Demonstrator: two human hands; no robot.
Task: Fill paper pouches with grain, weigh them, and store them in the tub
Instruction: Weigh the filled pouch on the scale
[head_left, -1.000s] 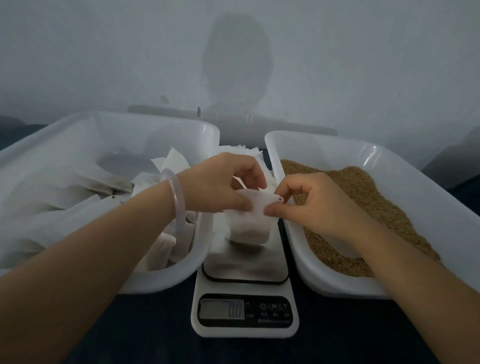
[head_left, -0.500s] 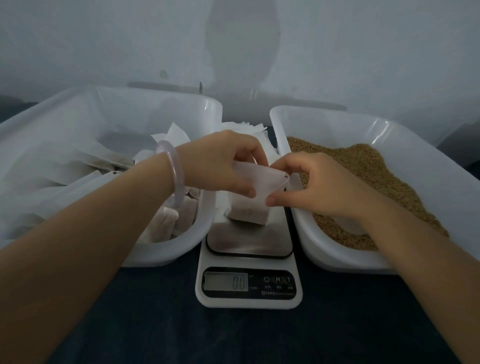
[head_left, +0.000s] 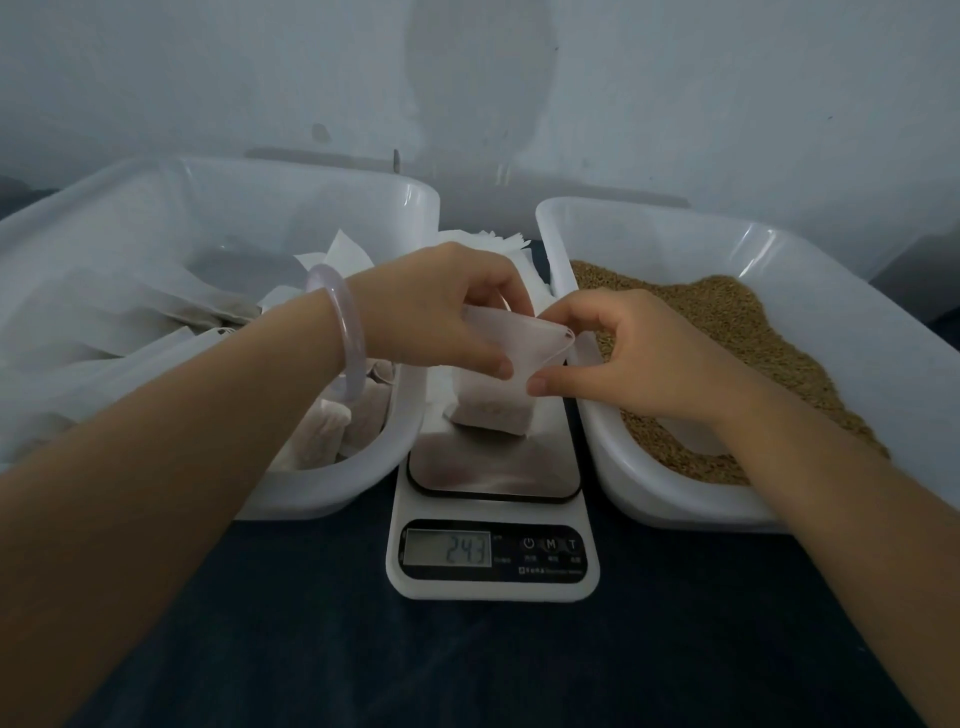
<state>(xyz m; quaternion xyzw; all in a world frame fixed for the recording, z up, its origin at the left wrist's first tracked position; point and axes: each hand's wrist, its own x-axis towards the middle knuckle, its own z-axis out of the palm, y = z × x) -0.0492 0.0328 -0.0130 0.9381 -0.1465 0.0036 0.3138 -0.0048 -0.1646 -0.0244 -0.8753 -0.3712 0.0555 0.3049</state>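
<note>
Left hand (head_left: 441, 312) and right hand (head_left: 628, 353) pinch a filled pouch (head_left: 493, 400) resting on the scale (head_left: 493, 470), so it probably still has to go into the tub (head_left: 332, 493) beside the left hand.

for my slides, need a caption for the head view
Left hand and right hand pinch a paper pouch standing on the scale.

The grey display (head_left: 448, 548) on the front of the white digital kitchen scale (head_left: 493, 584) shows the digits 243 (any decimal point is too faint to tell). Beside it, three round buttons (head_left: 550, 544) carry a power symbol, M and T; the small print beneath them is unreadable.
</note>
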